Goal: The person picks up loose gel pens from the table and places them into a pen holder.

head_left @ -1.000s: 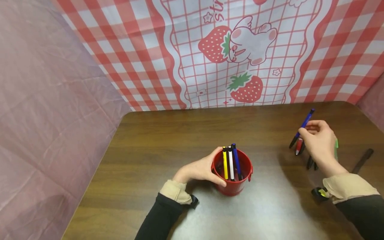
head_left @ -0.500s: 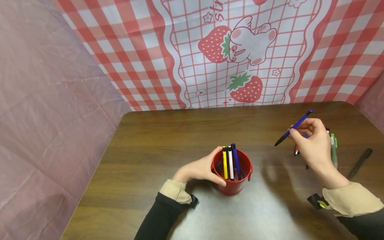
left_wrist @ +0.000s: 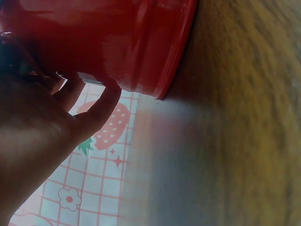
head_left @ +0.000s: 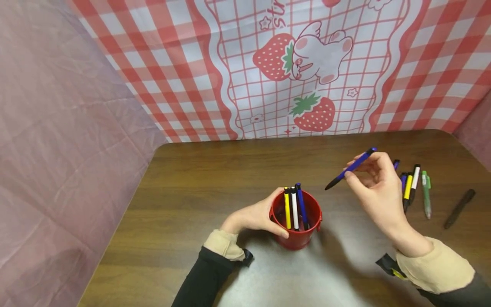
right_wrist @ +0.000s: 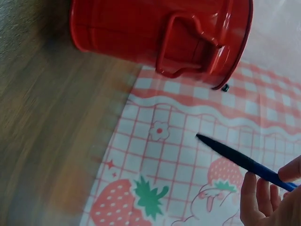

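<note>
A small red bucket stands upright on the table, and my left hand grips its left side with the thumb over the front. Inside lean a yellow pen, a white pen and a blue pen. To the right of the bucket, my right hand pinches another blue pen between thumb and fingers, above the table. Its black tip points down and left toward the bucket, apart from it. The right wrist view shows this pen and the bucket's handle bracket.
At the right of the brown table lie several pens: a yellow one, a white one, a green one and a dark one. My right hand partly covers others. A strawberry-printed cloth hangs behind the table.
My right hand has moved left from the pen group toward the bucket with the blue pen, which has tilted flatter. More loose pens show now. My left hand and the bucket have stayed put.
</note>
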